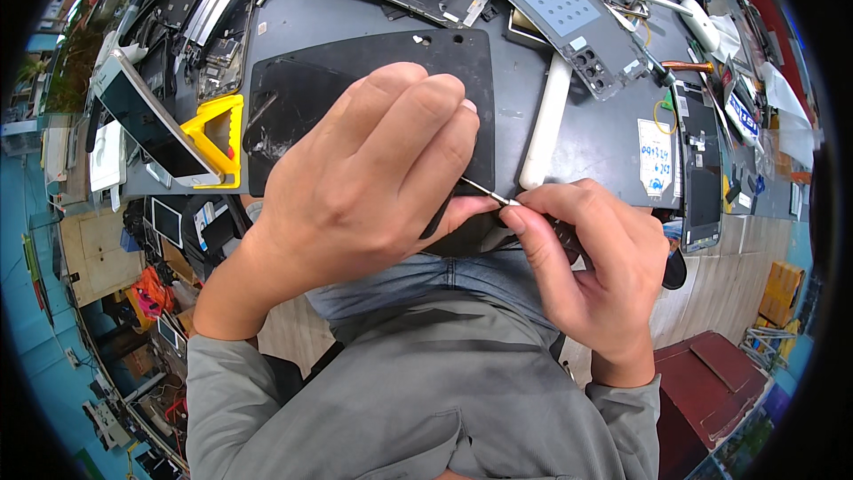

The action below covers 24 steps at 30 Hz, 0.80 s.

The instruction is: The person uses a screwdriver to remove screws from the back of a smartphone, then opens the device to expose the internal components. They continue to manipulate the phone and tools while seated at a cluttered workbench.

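Note:
Above a black work mat, my left hand is closed, with its fingers bent over a thin dark object. Only a narrow edge of that object shows below the palm, so its kind is hidden. The left thumb reaches out to the right beneath it. Between thumb and forefinger, my right hand pinches a slim tool with a thin metal shaft. Its shaft slants up and left to the dark object beside the left fingers. I cannot tell whether the tip touches it.
To the left, a white phone leans on a yellow stand. A white handle lies right of the mat. Phone panels and parts crowd the back; a dark screen panel lies at the right edge.

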Motion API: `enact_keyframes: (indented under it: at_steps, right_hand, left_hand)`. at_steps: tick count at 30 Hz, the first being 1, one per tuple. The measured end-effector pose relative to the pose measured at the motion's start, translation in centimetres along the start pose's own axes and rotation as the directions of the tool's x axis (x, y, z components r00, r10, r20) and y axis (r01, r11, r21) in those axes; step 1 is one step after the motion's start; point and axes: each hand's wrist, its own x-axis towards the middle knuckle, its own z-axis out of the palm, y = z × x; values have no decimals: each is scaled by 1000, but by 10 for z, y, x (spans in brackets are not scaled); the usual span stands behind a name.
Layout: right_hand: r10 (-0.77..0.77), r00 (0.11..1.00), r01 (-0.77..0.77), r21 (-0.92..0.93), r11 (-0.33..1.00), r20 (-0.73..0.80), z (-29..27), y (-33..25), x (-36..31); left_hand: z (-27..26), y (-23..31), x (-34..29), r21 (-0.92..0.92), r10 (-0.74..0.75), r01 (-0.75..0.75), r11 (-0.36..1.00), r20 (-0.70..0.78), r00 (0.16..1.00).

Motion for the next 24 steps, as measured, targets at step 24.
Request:
enact_keyframes:
  at_steps: [24]
  right_hand:
    - [18,1000,-18,-38,999,-1,-1,-4,-3]
  left_hand:
    - [-1,1,0,-27,-21,21,999,-12,1000]
